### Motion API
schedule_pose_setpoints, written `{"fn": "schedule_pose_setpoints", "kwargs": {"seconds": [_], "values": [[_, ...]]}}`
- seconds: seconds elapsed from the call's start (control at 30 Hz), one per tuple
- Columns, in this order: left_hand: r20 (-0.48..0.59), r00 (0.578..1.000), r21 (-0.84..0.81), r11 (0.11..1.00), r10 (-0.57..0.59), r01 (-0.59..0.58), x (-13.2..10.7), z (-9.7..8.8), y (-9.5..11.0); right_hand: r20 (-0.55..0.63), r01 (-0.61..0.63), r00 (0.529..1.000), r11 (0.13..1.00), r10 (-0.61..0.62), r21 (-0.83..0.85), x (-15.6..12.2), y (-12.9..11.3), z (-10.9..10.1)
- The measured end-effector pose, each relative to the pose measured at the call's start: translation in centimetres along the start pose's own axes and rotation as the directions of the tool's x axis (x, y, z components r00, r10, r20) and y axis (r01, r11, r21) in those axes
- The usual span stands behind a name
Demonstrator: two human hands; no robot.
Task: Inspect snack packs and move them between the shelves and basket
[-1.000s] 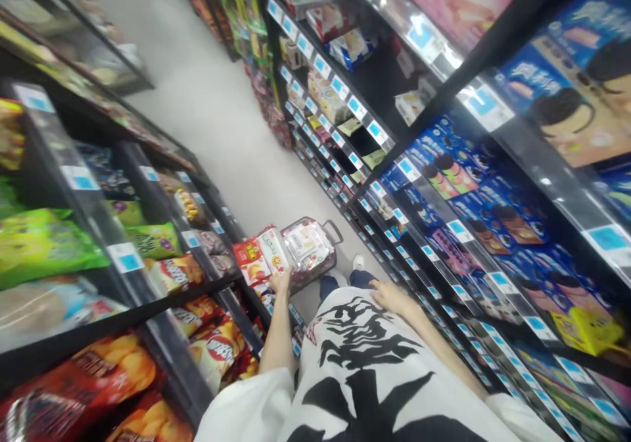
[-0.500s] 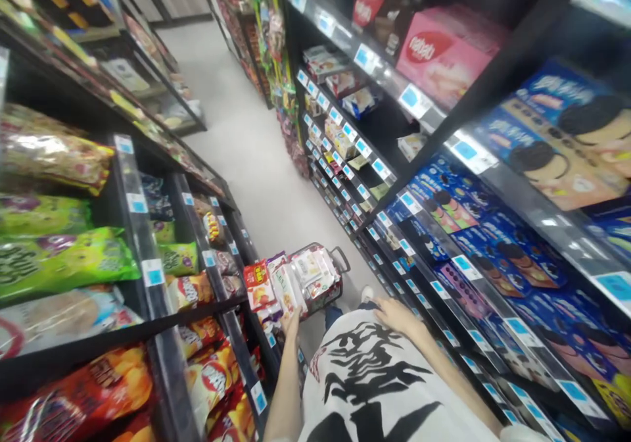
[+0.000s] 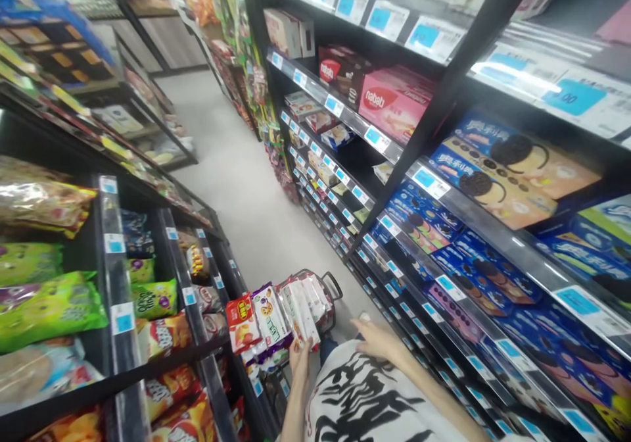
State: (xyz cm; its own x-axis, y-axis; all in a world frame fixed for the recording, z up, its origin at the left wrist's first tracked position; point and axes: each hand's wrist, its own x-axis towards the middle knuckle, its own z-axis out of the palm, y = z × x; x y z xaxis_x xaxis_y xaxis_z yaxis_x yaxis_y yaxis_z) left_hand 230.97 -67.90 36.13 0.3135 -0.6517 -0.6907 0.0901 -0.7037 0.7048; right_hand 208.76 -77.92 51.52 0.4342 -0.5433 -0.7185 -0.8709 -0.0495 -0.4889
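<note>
My left hand (image 3: 299, 358) is closed on the near edge of a white snack packet (image 3: 298, 310), thumb on top. This packet leans over the near side of a dark-framed shopping basket (image 3: 334, 292), where another pale packet lies partly hidden. Just left of it, at the shelf edge, are a purple-edged white snack packet (image 3: 270, 317) and a red snack packet (image 3: 243, 323). My right hand (image 3: 374, 341) hovers in front of the white shirt, its fingers stretched out and apart, with nothing in it.
Shelves of chip and snack bags (image 3: 165, 337) stand close on the left. Along the right runs a tall shelf with blue cookie boxes (image 3: 473, 264) and a pink wafer box (image 3: 394, 100). The grey aisle floor (image 3: 231, 179) leads away between them.
The white packet in my left hand has moved right, over the basket, uncovering the purple-edged packet. My right hand has come forward with its fingers spread. The view has tilted up.
</note>
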Motion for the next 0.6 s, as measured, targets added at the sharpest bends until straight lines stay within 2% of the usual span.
{"fn": "schedule_pose_setpoints", "kwargs": {"seconds": [0.07, 0.13, 0.2, 0.27, 0.4, 0.47, 0.53, 0.6], "values": [[-0.013, 1.0, -0.157, 0.988, 0.008, -0.01, 0.0, 1.2, 1.7, -0.059, 0.097, 0.994, 0.994, -0.094, 0.045, 0.8, -0.6, 0.3], [0.045, 0.998, -0.363, 0.932, 0.039, -0.02, -0.6, 2.5, 4.0, -0.167, 0.221, 0.964, 0.973, -0.207, 0.071, 1.5, -1.4, 0.6], [0.122, 0.988, -0.508, 0.861, 0.096, -0.021, -1.7, 3.9, 6.7, -0.297, 0.348, 0.903, 0.934, -0.31, 0.085, 2.1, -2.2, 0.8], [0.177, 0.972, -0.558, 0.829, 0.152, -0.028, -3.1, 5.2, 9.5, -0.459, 0.447, 0.814, 0.889, -0.355, 0.105, 2.5, -2.8, 1.0], [0.221, 0.952, -0.563, 0.825, 0.21, -0.051, -6.0, 6.9, 13.9, -0.726, 0.528, 0.632, 0.836, -0.271, 0.148, 2.6, -3.1, 1.1], [0.214, 0.948, -0.543, 0.836, 0.237, -0.086, -7.3, 7.2, 15.4, -0.804, 0.547, 0.566, 0.813, -0.182, 0.2, 2.4, -3.2, 1.0], [0.224, 0.933, -0.516, 0.846, 0.283, -0.133, -8.1, 7.3, 16.5, -0.844, 0.571, 0.531, 0.768, -0.074, 0.291, 2.0, -3.5, 0.3], [0.259, 0.907, -0.489, 0.855, 0.332, -0.173, -8.2, 7.2, 17.2, -0.831, 0.591, 0.556, 0.696, 0.014, 0.407, 1.4, -3.9, -1.0]]}}
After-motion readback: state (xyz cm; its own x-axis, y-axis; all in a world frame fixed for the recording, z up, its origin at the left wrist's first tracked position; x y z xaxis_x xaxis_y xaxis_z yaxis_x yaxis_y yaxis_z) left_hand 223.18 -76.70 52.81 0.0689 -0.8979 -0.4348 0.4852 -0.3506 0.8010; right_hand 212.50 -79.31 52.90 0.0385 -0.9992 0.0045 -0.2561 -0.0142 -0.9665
